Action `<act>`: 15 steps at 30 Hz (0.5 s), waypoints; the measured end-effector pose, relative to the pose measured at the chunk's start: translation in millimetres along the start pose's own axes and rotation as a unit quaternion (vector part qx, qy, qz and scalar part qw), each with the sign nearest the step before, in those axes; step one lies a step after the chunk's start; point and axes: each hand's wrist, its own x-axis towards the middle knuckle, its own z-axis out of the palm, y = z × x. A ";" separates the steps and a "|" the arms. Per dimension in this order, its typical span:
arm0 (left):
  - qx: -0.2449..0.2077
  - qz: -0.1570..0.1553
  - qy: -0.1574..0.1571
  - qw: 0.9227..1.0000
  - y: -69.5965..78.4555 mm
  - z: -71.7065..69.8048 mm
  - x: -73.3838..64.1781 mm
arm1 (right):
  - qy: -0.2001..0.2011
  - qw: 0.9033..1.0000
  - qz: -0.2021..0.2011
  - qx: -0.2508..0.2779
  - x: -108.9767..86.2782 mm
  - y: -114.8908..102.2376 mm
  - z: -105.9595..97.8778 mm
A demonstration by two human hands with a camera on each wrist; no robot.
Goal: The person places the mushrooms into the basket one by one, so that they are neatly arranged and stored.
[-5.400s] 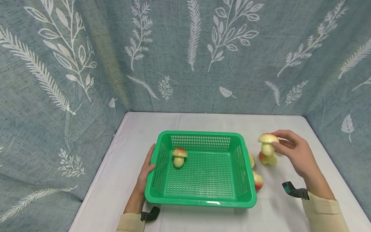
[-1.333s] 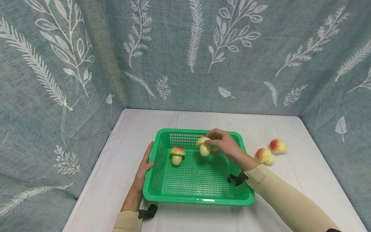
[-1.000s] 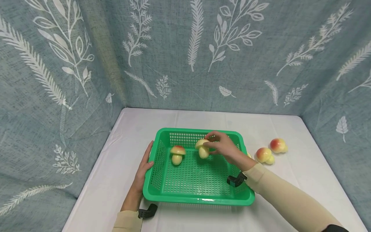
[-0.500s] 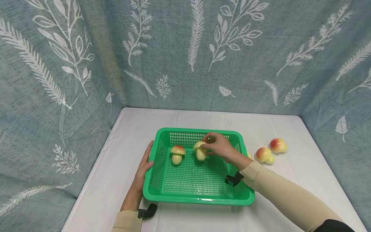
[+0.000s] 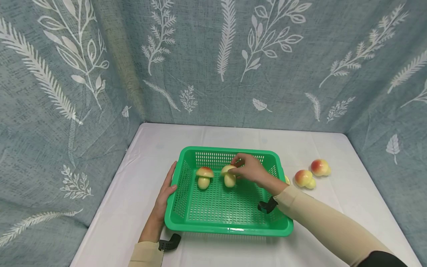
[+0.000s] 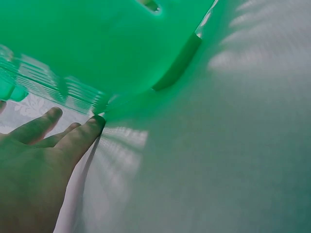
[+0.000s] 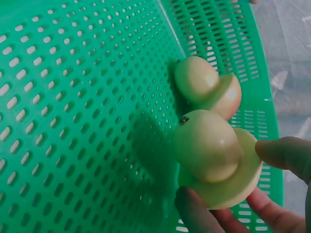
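Observation:
My right hand (image 5: 251, 170) pinches a toy mushroom (image 5: 229, 180) by its cap, inside a green plastic basket (image 5: 228, 230). In the right wrist view, thumb and fingers hold the cap's edge of this mushroom (image 7: 206, 148), its pale stem turned to the camera. A second mushroom (image 5: 204, 178) with a reddish cap lies to its left in the basket, near the back wall. My left hand (image 5: 163, 196) rests along the basket's left side, its thumb at the rim. The left wrist view shows its fingers (image 6: 77, 138) extended against the basket's wall.
Two more red-and-yellow mushrooms (image 5: 304, 178) (image 5: 321, 167) lie on the white tablecloth right of the basket. A yellow piece (image 5: 287, 180) peeks out beside the basket's right wall, mostly hidden. A patterned blue-grey curtain (image 5: 200, 74) hangs behind the table.
My right hand has carried a mushroom from the table's right side into the basket, then lowered it slightly leftward and toward me. My left hand has stayed at the basket's side.

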 end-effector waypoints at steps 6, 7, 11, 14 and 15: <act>-0.001 -0.001 0.000 1.000 0.3 0.0 -0.1 | -0.006 1.000 0.006 -0.014 2.4 -0.4 3.9; -0.002 -0.001 -0.001 1.000 0.4 0.0 -0.1 | -0.006 1.000 0.008 -0.017 3.0 -0.5 4.4; -0.004 0.001 -0.002 1.000 0.8 -0.2 -0.1 | -0.006 1.000 0.006 -0.028 3.8 -2.9 6.1; -0.003 0.000 -0.002 1.000 1.4 -0.2 -0.1 | -0.005 0.999 0.008 -0.033 4.3 -4.1 7.1; -0.003 -0.001 -0.003 1.000 1.6 -0.1 0.0 | -0.004 0.999 0.008 -0.037 4.6 -4.0 7.6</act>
